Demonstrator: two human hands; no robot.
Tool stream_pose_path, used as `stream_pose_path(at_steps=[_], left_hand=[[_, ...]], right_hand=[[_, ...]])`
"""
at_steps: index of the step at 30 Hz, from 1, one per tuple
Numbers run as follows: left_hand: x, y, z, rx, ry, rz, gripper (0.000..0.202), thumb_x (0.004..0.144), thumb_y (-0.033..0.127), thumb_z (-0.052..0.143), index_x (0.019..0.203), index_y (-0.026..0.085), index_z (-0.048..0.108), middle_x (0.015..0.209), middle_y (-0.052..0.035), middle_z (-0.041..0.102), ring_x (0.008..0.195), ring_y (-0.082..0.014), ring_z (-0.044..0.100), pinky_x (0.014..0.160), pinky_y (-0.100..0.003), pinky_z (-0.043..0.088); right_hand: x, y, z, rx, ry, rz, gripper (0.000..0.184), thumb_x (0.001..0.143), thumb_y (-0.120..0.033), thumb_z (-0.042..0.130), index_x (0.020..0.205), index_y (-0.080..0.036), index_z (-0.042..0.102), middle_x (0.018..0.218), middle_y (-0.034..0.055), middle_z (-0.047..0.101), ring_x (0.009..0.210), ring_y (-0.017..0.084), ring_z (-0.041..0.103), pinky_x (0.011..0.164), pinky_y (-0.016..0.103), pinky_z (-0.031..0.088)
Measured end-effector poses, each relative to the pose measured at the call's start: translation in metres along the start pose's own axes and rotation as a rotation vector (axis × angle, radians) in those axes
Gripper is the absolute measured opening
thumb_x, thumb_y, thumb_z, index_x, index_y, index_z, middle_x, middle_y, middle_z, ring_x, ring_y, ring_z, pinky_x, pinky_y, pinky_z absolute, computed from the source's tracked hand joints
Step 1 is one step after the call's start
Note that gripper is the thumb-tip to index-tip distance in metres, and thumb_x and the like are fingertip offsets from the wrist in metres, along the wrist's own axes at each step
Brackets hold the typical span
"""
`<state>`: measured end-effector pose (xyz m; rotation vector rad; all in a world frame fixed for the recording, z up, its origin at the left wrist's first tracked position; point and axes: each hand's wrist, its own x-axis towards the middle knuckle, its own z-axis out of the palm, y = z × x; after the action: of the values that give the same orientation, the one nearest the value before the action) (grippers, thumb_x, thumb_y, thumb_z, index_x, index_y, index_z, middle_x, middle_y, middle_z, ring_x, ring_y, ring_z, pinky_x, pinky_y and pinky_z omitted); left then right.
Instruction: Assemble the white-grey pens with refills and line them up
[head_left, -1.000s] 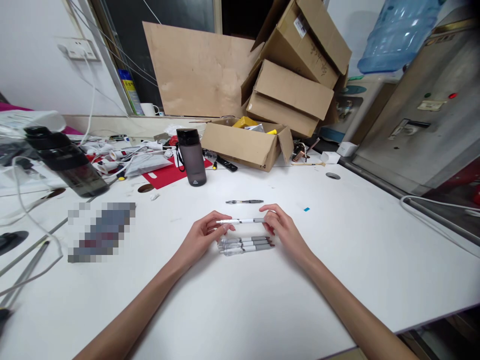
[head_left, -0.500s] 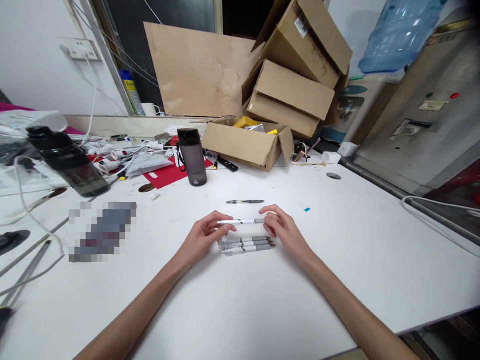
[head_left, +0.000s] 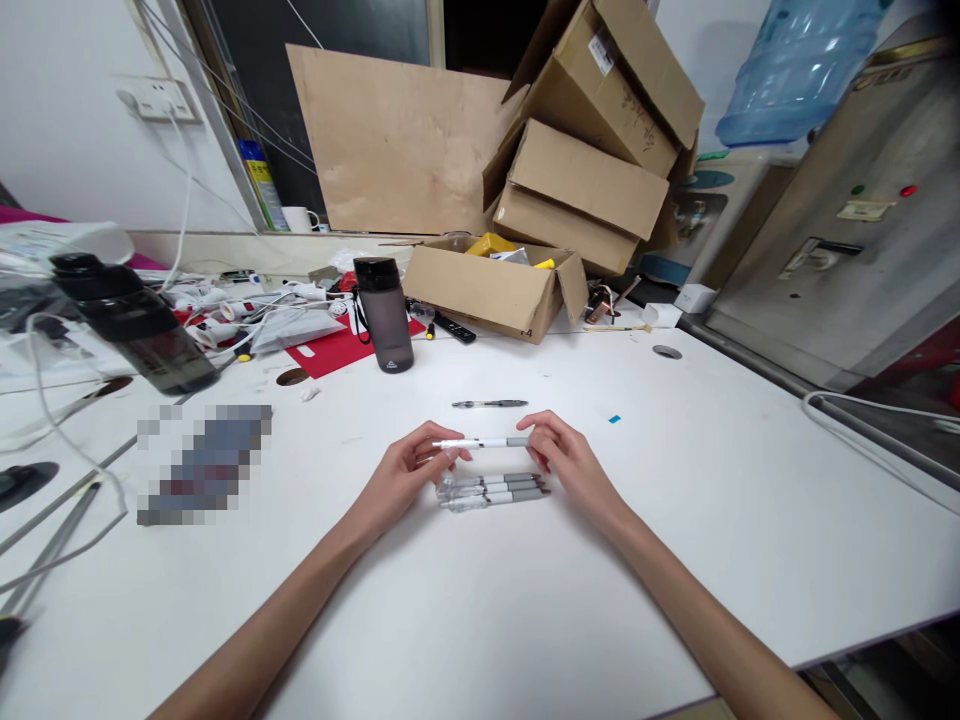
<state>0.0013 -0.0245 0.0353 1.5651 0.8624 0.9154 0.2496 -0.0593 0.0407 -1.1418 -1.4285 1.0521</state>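
A white and grey pen point(head_left: 491, 443) lies level between my two hands. My left hand point(head_left: 409, 468) pinches its white end between thumb and fingers. At the grey end, my right hand point(head_left: 561, 452) has its fingers curled round the pen, and the tip is hidden by them. Just below, several similar white and grey pens point(head_left: 499, 490) lie side by side on the white table point(head_left: 480, 610), with clear plastic about their left ends. Beyond my hands a dark, see-through pen point(head_left: 490, 404) rests on the table, touched by neither hand.
A dark grey bottle point(head_left: 386, 318) stands behind my left hand, and an open cardboard box point(head_left: 480, 288) sits at the back. Farther left are another black bottle point(head_left: 142, 325), a pixelated flat object point(head_left: 210, 465) and tangled cables. A small blue scrap point(head_left: 615, 419) lies on the right.
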Motion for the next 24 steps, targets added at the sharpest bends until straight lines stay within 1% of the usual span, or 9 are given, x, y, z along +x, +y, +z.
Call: stream_pose_path(at_steps=[3,6,11,14,16,18,22,24], left_hand=[[0.000,-0.003,0.000,0.010,0.006,0.014,0.025,0.095,0.039,0.066,0.112,0.020,0.068,0.103,-0.0078,0.075,0.077,-0.0161,0.060,0.070,-0.028,0.044],[0.000,-0.004,0.000,0.040,0.015,0.030,0.027,0.095,0.040,0.066,0.113,0.020,0.069,0.105,-0.0088,0.075,0.080,-0.0177,0.063,0.069,-0.029,0.045],[-0.002,0.002,0.001,0.148,0.040,0.089,0.025,0.096,0.039,0.066,0.112,0.022,0.072,0.113,-0.0087,0.075,0.097,-0.0228,0.068,0.078,-0.030,0.048],[-0.002,0.004,0.002,0.128,0.069,0.096,0.025,0.094,0.040,0.068,0.112,0.022,0.073,0.112,-0.0079,0.075,0.095,-0.0224,0.068,0.078,-0.030,0.049],[-0.001,0.003,0.002,0.066,0.084,0.063,0.028,0.094,0.041,0.068,0.113,0.021,0.072,0.106,-0.0083,0.075,0.094,-0.0230,0.067,0.075,-0.030,0.050],[0.001,0.002,0.002,0.003,0.096,0.026,0.031,0.094,0.043,0.067,0.115,0.020,0.070,0.103,-0.0090,0.076,0.098,-0.0245,0.067,0.074,-0.030,0.050],[0.002,0.002,0.000,-0.091,0.119,-0.021,0.036,0.093,0.048,0.067,0.118,0.022,0.067,0.104,-0.0096,0.075,0.105,-0.0268,0.067,0.078,-0.032,0.053],[0.002,0.004,-0.001,-0.121,0.136,-0.041,0.040,0.092,0.049,0.067,0.122,0.023,0.065,0.104,-0.0092,0.074,0.106,-0.0269,0.067,0.080,-0.032,0.054]], right_hand=[[-0.001,-0.003,0.001,0.008,-0.011,0.028,0.023,0.097,-0.041,0.050,0.104,-0.022,0.061,0.063,-0.0058,0.034,0.058,0.014,0.033,0.055,0.026,0.025],[-0.001,-0.005,0.000,0.015,-0.017,0.047,0.025,0.096,-0.045,0.052,0.104,-0.023,0.061,0.062,-0.0063,0.029,0.057,0.014,0.030,0.054,0.026,0.022],[-0.001,-0.005,-0.005,0.006,-0.027,0.074,0.030,0.096,-0.049,0.052,0.107,-0.023,0.063,0.061,-0.0066,0.030,0.056,0.013,0.029,0.054,0.025,0.022],[-0.002,-0.006,-0.006,0.014,-0.037,0.079,0.028,0.097,-0.047,0.051,0.107,-0.023,0.063,0.060,-0.0071,0.030,0.055,0.013,0.028,0.055,0.026,0.022],[-0.003,-0.006,-0.004,0.019,-0.075,0.076,0.026,0.099,-0.045,0.049,0.107,-0.024,0.062,0.058,-0.0075,0.033,0.055,0.013,0.029,0.056,0.026,0.023],[-0.004,-0.007,-0.001,0.037,-0.140,0.061,0.026,0.101,-0.044,0.047,0.107,-0.024,0.061,0.057,-0.0070,0.040,0.055,0.013,0.033,0.058,0.026,0.028],[-0.008,-0.010,0.008,0.094,-0.272,0.060,0.027,0.103,-0.045,0.045,0.111,-0.024,0.059,0.064,-0.0038,0.055,0.063,0.015,0.046,0.066,0.028,0.038],[-0.010,-0.013,0.012,0.104,-0.323,0.063,0.027,0.103,-0.046,0.045,0.115,-0.024,0.057,0.067,-0.0029,0.059,0.066,0.015,0.050,0.070,0.030,0.040]])
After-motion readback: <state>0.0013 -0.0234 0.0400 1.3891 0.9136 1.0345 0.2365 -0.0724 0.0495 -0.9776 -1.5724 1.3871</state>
